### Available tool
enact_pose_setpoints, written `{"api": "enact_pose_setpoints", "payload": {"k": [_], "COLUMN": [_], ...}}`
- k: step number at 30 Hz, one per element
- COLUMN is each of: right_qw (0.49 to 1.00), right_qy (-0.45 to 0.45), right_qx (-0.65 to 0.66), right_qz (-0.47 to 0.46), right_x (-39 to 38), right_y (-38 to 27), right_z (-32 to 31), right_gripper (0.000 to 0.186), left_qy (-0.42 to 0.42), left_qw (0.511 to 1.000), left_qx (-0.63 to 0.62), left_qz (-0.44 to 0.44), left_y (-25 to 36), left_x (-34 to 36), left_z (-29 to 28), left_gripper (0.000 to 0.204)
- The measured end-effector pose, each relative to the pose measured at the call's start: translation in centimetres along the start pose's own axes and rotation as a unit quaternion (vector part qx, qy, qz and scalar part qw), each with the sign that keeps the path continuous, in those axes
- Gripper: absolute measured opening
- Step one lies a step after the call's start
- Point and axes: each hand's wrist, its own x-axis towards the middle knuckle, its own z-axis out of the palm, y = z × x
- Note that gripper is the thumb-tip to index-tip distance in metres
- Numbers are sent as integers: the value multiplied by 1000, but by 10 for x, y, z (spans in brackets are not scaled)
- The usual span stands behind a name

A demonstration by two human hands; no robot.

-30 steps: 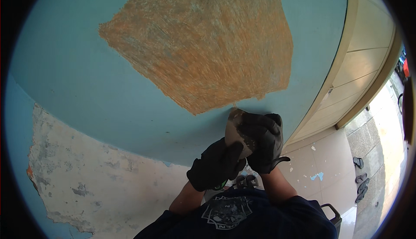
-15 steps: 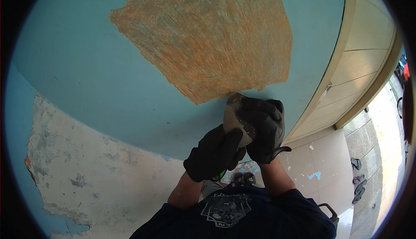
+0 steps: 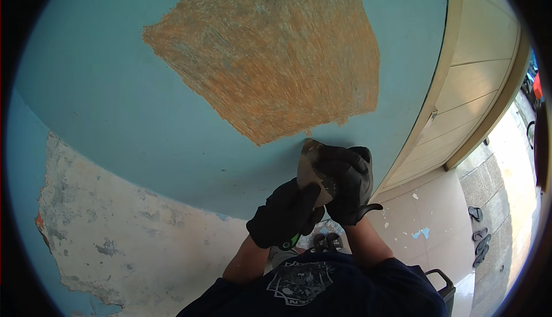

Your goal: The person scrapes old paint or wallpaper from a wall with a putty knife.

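Both of my hands wear black gloves and grip one flat, grey-brown scraper blade [image 3: 315, 174]. My left hand [image 3: 284, 213] pinches its lower left edge with the thumb on top. Wrapped over its right side are the fingers of my right hand [image 3: 348, 182]. The blade's upper corner lies at the blue painted wall [image 3: 190, 138], just below a scraped patch [image 3: 270, 58]; whether it touches cannot be made out. That patch shows orange and grey, with fine streaks and a ragged lower edge.
To the right stands a cream panelled door [image 3: 474, 69] with its frame. Pale, peeled wall [image 3: 144, 230] spreads at the lower left. Paint flakes [image 3: 422, 233] lie on the tiled floor, several sandals [image 3: 482, 248] beyond. A black handle [image 3: 443, 277] shows beside my right side.
My hands and the blade have moved slightly down, and the blade's corner now sits a little below the patch's edge. A small scraped nick shows there. The whole view has shifted slightly.
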Motion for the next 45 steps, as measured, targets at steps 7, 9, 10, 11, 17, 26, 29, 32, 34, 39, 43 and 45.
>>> {"api": "enact_pose_setpoints", "payload": {"k": [7, 9, 10, 11, 17, 26, 29, 32, 34, 39, 43, 45], "right_qw": [1000, 1000, 1000, 1000, 999, 999, 1000, 999, 1000, 999, 999, 999], "right_qy": [5, -1, -1, 5, 33, 31, 24, 19, 27, 26, 31, 35], "right_qx": [-16, -8, -9, -8, -6, -4, -9, -25, -10, -22, -17, -19], "right_qz": [-19, -6, -2, -3, -22, -6, 12, 17, 2, 5, -10, -9], "right_x": [-1, -2, -3, -2, 28, 22, -6, -3, 11, -8, 16, 1], "right_y": [12, 4, 2, 3, -5, -5, -7, 4, -2, 1, -5, 0], "right_z": [5, 3, 4, 6, 6, 5, 11, 8, 5, 10, 6, 9], "right_gripper": [30, 28, 28, 28, 27, 27, 28, 27, 25, 26, 27, 28], "left_qy": [-30, -19, -5, -5, -2, 8, -19, -5, 4, -82, 13, 27], "left_qw": [999, 1000, 1000, 1000, 999, 1000, 999, 999, 998, 996, 998, 996], "left_qx": [27, 24, 22, 21, 8, 9, 11, -16, -26, -12, -48, -59], "left_qz": [-7, 6, 21, 20, 42, 28, 29, 46, 49, 26, 41, 54], "left_y": [2, 1, 0, 0, -14, -10, -6, -13, -14, -14, -12, -15], "left_x": [10, 8, 7, 9, 22, 29, 11, 20, 17, 12, 22, 24], "left_z": [-7, -9, -10, -10, -19, -21, -18, -13, -15, -13, -17, -15], "left_gripper": [52, 51, 51, 51, 50, 45, 47, 48, 48, 51, 44, 42]}}
